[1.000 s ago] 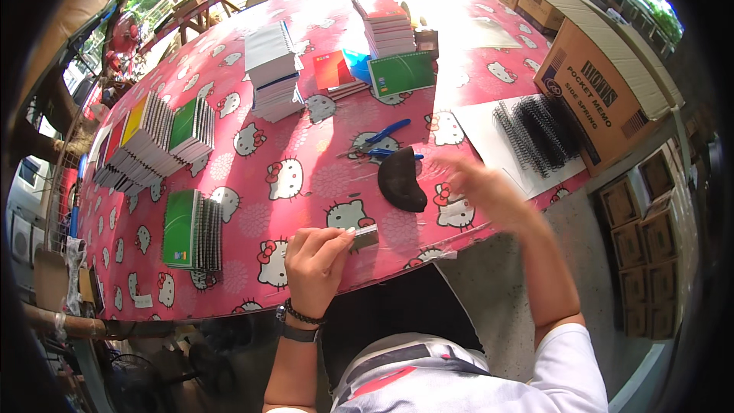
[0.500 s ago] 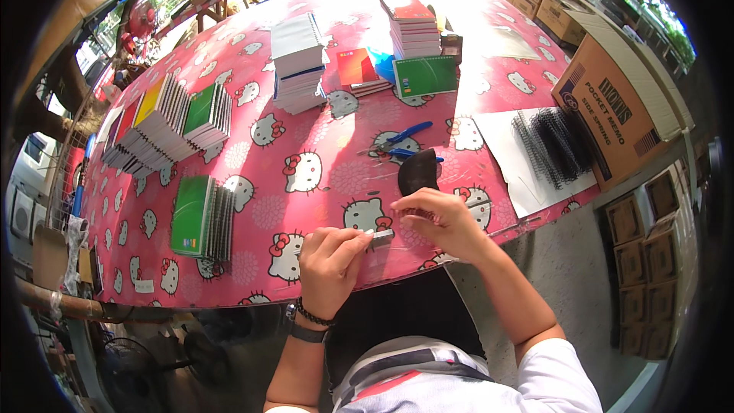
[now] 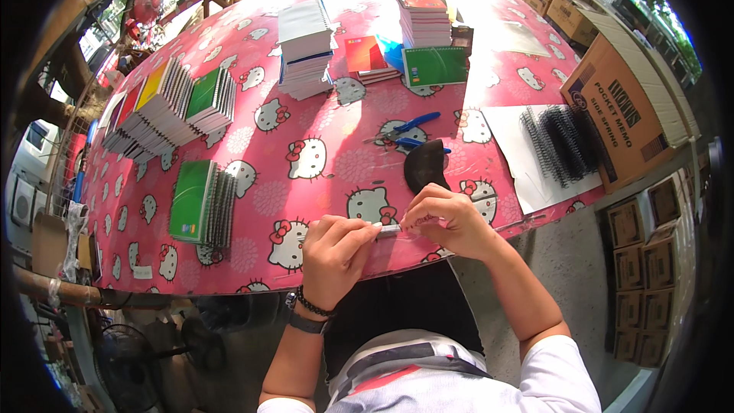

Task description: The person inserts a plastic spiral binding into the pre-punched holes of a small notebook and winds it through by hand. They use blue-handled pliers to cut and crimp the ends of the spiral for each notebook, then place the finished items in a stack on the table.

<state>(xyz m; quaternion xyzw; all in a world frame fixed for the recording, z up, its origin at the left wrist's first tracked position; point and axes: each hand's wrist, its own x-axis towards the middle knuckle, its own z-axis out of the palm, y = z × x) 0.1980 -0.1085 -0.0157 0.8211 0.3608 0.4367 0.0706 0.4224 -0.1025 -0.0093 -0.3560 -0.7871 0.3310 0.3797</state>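
Note:
Over the near table edge, my left hand (image 3: 334, 254) is closed on a small, thin, whitish thing (image 3: 390, 229), seen almost edge-on and mostly hidden by my fingers. My right hand (image 3: 445, 218) meets its right end with thumb and fingers pinched together. Whatever lies between those fingertips is too small to make out. Just beyond the right hand lies a black curved object (image 3: 426, 167). Two blue plier-like tool handles (image 3: 417, 122) rest behind it. Black spiral binding coils (image 3: 562, 145) lie on a white sheet (image 3: 508, 157) to the right.
Spiral notebooks stand in stacks at left (image 3: 164, 111), with a green group (image 3: 200, 203) nearer me. White pads (image 3: 304, 50) and red notebooks (image 3: 428, 23) are piled farther back, beside a green notebook (image 3: 436, 66). A cardboard box (image 3: 619, 111) borders the patterned pink table (image 3: 260, 260).
My right hand has moved slightly left and down, from apart to the right end of the whitish thing. My left hand keeps its hold. The view has shifted slightly.

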